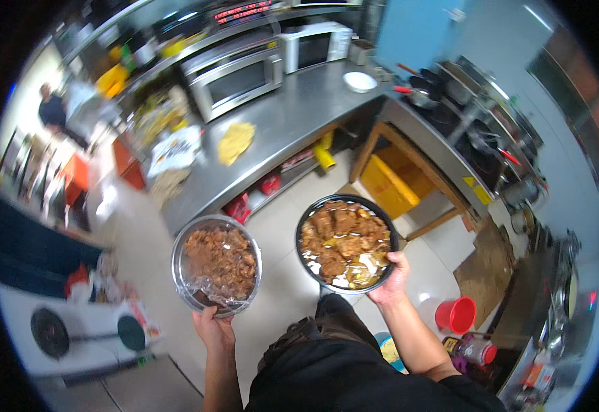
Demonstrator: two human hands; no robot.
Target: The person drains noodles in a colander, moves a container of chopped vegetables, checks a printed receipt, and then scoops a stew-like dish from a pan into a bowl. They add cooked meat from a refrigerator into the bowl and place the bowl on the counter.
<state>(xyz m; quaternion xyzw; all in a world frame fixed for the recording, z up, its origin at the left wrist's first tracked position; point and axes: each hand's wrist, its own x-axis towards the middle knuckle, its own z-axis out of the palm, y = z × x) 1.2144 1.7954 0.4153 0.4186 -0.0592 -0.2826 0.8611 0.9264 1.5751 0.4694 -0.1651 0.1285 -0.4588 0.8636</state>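
My left hand (pixel 214 329) grips the near rim of a round metal bowl (pixel 177 262), which holds browned meat pieces (pixel 222 260) under clear plastic film. In my right hand (pixel 391 279) is a round black bowl (pixel 299 247), gripped at its lower right rim. Chunks of braised meat (pixel 345 222) lie in shiny brown liquid inside it. Both bowls are held apart, side by side, above the tiled floor. The undersides of the bowls and some fingers beneath them are hidden.
A steel counter (pixel 299 98) carries a yellow cloth (pixel 236 143), a steel oven (pixel 237 82), a white microwave (pixel 316 46) and a white bowl (pixel 360 82). Pans stand on the stove (pixel 438 116) at right. A yellow crate (pixel 388 185) and red bucket (pixel 455 315) are low down. A person (pixel 55 110) stands far left.
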